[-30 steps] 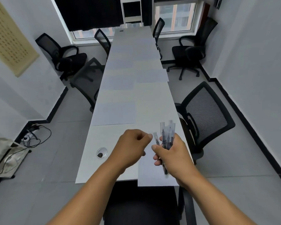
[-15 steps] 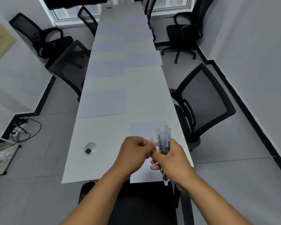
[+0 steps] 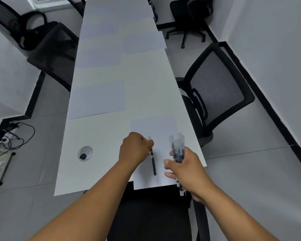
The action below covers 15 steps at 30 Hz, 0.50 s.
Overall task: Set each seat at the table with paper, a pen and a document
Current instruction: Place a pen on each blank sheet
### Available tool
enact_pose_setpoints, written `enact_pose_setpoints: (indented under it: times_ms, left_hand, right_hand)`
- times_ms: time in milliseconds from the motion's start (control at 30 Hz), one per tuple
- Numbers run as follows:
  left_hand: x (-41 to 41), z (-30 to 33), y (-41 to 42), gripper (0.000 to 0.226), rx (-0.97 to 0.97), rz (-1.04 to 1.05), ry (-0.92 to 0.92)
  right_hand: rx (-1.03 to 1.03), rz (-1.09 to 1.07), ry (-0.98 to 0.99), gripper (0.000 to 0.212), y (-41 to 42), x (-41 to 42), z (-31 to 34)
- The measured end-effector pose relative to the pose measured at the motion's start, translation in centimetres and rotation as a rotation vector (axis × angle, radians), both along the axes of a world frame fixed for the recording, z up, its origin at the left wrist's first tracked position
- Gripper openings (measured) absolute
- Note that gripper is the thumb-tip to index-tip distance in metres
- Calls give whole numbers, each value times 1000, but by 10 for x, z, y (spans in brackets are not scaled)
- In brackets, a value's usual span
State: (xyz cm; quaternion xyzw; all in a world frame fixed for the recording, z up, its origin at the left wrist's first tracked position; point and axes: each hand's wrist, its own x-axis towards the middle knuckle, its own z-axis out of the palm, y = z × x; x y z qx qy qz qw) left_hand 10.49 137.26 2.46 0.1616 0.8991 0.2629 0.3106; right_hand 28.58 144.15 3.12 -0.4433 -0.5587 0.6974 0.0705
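My left hand (image 3: 135,149) pinches the upper end of a single black pen (image 3: 153,165), which lies lengthwise over the nearest sheet of paper (image 3: 155,129) at the table's near right corner. My right hand (image 3: 184,168) grips a bundle of several clear-capped pens (image 3: 178,146), held upright just right of that sheet. More sheets of paper (image 3: 97,99) lie along both sides of the long white table (image 3: 94,136), one in front of each seat.
A black mesh chair (image 3: 215,87) stands to the right of the table, and a black seat (image 3: 151,214) sits directly below my arms. More chairs (image 3: 54,46) line the left side. A cable grommet (image 3: 85,153) is set into the tabletop; cables (image 3: 16,134) lie on the floor at left.
My left hand has drawn one pen out of the bundle and lowered it onto the near sheet. The view has tilted downward, toward the near end of the table.
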Motion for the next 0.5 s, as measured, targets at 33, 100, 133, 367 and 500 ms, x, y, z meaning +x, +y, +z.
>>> enact_pose_setpoints:
  times_ms: [33,100,133,367,500]
  left_hand:
    - [-2,-7,4,29,-49,-18,16]
    - [-5,-21,12,29,-123,-69,51]
    - [-7,-26,15,28,-149,-92,67]
    - [-10,-56,35,17,-219,-140,135]
    - [-18,-68,33,19,-232,-131,144]
  right_hand:
    - [-16,-3,7,26,0,1,-3]
    - [-31,-1,16,26,1,3,-7]
    - [-34,4,18,26,1,2,-7]
    - [-25,19,7,24,6,5,-13]
    - [-29,20,5,25,9,8,-16]
